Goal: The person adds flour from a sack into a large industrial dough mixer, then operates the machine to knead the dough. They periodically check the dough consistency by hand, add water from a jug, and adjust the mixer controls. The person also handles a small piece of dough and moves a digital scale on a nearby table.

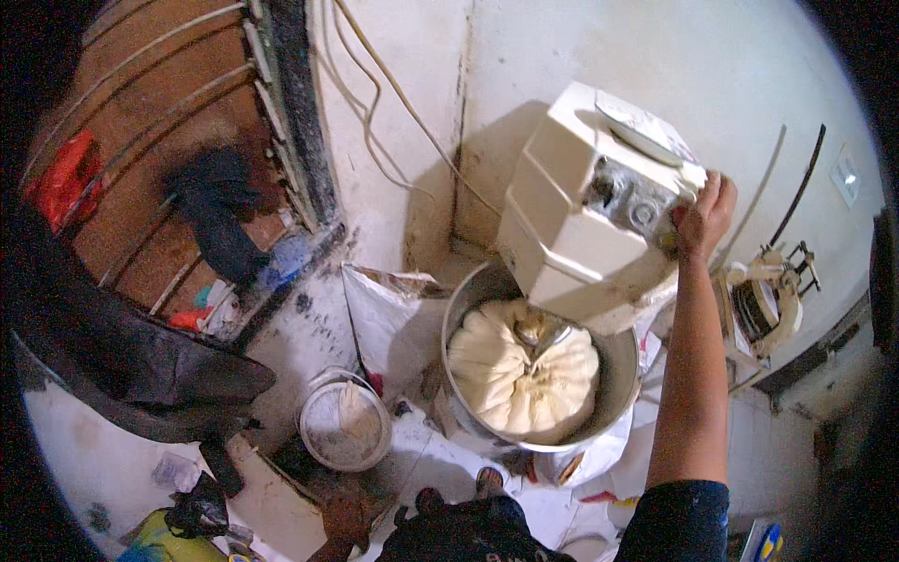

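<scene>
My right hand [704,214] is curled over the corner of a cream-coloured dough mixer's head [562,211], beside its control panel [632,200], which looks wrapped in clear plastic. Under the head sits a wide metal mixing bowl [627,393]. A large mass of pale dough [520,400] fills much of it, drawn into thick folds around metal mixing parts [532,329] at the centre. At the bottom edge a dark, blurred shape appears to be my left hand [348,520], low beside a white bucket; its fingers are unclear.
The white bucket [344,449] holds pale powder and a scoop-like thing. A white sack [393,316] stands between bucket and bowl. Cables [379,63] run down the wall to the mixer. At left is a slatted rack [161,105] with dark cloth [218,211]. A clamp-like machine [769,302] stands right.
</scene>
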`<state>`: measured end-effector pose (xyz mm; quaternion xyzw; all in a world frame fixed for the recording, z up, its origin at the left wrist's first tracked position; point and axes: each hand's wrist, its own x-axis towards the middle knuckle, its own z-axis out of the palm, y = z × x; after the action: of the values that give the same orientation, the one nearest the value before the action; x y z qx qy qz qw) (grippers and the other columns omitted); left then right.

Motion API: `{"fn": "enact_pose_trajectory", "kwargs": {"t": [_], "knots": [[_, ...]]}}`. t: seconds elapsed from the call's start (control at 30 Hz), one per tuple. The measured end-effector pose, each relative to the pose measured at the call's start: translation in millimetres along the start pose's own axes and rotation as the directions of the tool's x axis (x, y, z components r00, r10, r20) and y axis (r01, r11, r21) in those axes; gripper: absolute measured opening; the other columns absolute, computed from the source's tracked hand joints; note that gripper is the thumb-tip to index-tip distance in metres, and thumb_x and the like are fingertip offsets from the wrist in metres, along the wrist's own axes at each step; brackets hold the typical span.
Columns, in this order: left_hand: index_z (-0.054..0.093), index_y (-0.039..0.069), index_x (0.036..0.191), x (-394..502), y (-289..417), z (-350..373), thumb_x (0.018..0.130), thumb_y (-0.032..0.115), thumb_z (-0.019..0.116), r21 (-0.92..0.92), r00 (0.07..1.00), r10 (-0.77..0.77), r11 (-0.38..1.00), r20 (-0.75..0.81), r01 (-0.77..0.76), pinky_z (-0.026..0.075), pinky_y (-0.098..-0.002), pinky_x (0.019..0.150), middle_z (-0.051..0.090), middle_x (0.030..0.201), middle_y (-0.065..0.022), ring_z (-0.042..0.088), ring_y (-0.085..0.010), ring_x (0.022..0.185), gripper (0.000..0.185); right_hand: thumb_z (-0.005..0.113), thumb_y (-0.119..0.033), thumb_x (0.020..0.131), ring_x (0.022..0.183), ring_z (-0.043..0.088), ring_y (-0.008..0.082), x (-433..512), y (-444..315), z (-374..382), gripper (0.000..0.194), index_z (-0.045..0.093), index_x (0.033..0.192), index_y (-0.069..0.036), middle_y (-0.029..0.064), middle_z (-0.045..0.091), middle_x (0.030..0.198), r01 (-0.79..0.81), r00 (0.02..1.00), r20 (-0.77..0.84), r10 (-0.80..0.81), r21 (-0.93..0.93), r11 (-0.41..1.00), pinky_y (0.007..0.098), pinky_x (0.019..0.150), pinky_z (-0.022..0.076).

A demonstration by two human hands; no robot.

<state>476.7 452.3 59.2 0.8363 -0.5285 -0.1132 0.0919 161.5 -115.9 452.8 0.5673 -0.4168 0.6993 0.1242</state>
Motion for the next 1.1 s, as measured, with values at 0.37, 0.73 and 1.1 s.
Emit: {"fn": "enact_pose_trajectory", "kwargs": {"t": [0.37,0.73,1.1], "knots": [[0.065,0.007,0.099,-2.9,2.4,-9.5,0.084,0.039,0.057,0.075,0.994,0.099,0.992,0.048,-0.102,0.031,-0.061,0.096,0.062,0.093,-0.0197,0.055,-0.0406,0.094,0.037,0.045,-0.034,0.095,0.09,0.059,0.0297,-3.8,-5.7,-1.0,0.04,0.063,0.1,0.001,0.0187,0.062,0.098,0.053,0.998,-0.016,-0.055,-0.075,0.996,0.0375,0.083,0.0446],[0.064,0.007,0.087,-18.5,-56.3,68.1,0.084,0.03,0.055,0.179,0.933,0.279,0.954,-0.229,-0.241,0.035,-0.0555,0.091,0.062,0.09,-0.0161,0.055,-0.0373,0.094,0.025,0.048,-0.036,0.093,0.092,0.058,0.0382,2.4,3.1,1.0,0.038,0.062,0.095,-0.001,0.0197,0.061,0.097,0.051,0.998,-0.022,-0.052,-0.036,0.998,0.0454,0.084,0.0436],[0.065,0.008,0.09,-2.3,-11.3,7.9,0.081,0.029,0.057,0.102,0.989,0.127,0.988,-0.08,-0.119,0.035,-0.0553,0.089,0.063,0.087,-0.0147,0.055,-0.0362,0.096,0.024,0.048,-0.036,0.093,0.089,0.062,0.0278,2.4,-1.1,-0.7,0.04,0.065,0.099,0.0,0.0169,0.065,0.095,0.031,0.999,-0.033,-0.031,-0.005,1.0,0.0374,0.083,0.0465]]}}
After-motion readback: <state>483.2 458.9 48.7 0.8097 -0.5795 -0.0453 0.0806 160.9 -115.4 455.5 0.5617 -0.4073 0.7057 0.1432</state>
